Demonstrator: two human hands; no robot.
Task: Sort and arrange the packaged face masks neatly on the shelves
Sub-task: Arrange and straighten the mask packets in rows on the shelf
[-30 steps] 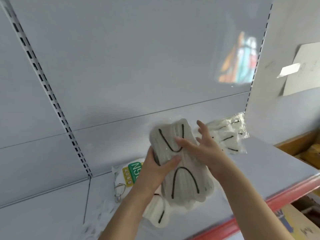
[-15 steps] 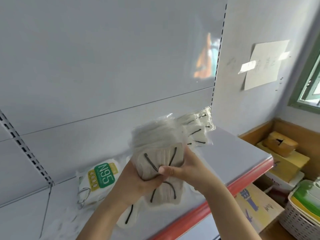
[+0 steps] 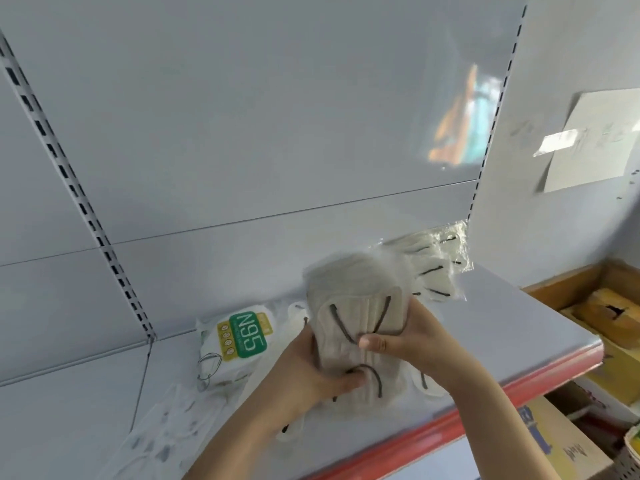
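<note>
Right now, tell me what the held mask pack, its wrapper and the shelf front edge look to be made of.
Held mask pack: soft off-white pleated fabric, matte, with dark cord loops. Its wrapper: thin clear plastic film, seemingly; it looks hazy and blurred above the masks. Shelf front edge: glossy red strip, probably plastic or painted metal. Both hands grip the pack.

The mask pack (image 3: pixel 360 327) is ribbed off-white cloth in clear glossy plastic. The shelf (image 3: pixel 502 327) looks smooth, painted metal. Far right, a matt paper sheet (image 3: pixel 595 140) is taped up.
</note>
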